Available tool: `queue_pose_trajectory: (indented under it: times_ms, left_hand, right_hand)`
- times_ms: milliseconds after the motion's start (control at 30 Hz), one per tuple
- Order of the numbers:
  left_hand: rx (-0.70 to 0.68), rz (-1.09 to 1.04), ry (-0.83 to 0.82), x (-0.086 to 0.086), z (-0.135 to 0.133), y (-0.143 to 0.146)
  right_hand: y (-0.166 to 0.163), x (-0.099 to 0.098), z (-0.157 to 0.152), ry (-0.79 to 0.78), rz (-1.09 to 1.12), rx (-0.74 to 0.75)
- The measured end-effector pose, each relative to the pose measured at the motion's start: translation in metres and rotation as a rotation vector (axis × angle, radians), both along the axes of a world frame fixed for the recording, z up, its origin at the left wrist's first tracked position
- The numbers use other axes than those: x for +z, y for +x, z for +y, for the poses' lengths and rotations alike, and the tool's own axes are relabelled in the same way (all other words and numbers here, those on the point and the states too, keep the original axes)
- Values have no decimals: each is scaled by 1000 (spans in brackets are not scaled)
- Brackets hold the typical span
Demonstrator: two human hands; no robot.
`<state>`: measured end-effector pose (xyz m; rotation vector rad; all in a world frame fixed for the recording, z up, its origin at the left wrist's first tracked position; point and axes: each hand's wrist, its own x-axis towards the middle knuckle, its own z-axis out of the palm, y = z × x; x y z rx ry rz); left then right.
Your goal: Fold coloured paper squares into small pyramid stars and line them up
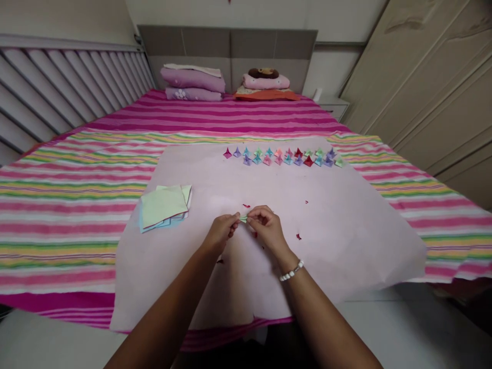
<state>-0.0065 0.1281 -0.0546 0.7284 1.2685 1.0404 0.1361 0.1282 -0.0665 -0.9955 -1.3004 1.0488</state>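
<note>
Over the middle of a large pale sheet [184,287], my two hands meet at a small folded piece of light green paper [243,219]. My left hand [225,228] pinches its left end. The fingers of my right hand [266,225], with a white beaded bracelet on the wrist, pinch the other end. Fingers cover much of the paper, so its full shape is hidden. Small dark red scraps [299,237] lie around my hands. To the left rests a stack of paper squares [163,205], light green on top with blue below.
Several small folded paper stars [288,160] in mixed colours stand in two rows along the sheet's far edge. A striped bedspread [69,205] lies under the sheet. Folded purple bedding [194,82] and a pink pillow [265,82] sit by the headboard. Wardrobe doors [434,92] rise at right.
</note>
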Motion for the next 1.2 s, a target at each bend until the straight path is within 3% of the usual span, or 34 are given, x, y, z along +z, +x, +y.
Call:
queue_pose_trajectory:
  times_ms: [333,533,600,667,767,867,1033,1200]
  left_hand:
    - [-49,132,22,-5,29,-1]
    - [-62,296,101,-12,27,-4]
    - [22,425,280,-11,24,-7]
    - [59,599,570,-11,21,-10]
    - [-124,753,857,-14,21,-14]
    - [-247,797,851,-20,26,-16]
    - [-224,781,702,-37,32,-18]
    - [-218,807,689,-44,32,-18]
  right_hand:
    - [-7,-17,24,30,19,-24]
    - [-6,-24,23,67,-57,-42]
    - [-5,-22,22,73,-106,-57]
    - [-5,-21,21,79,-148,-71]
    - [-4,-22,22,88,-191,-60]
    - [-5,-27,24,62,-221,-38]
    - [-6,-35,26,15,-282,-37]
    - [-7,-37,26,36,-320,-25]
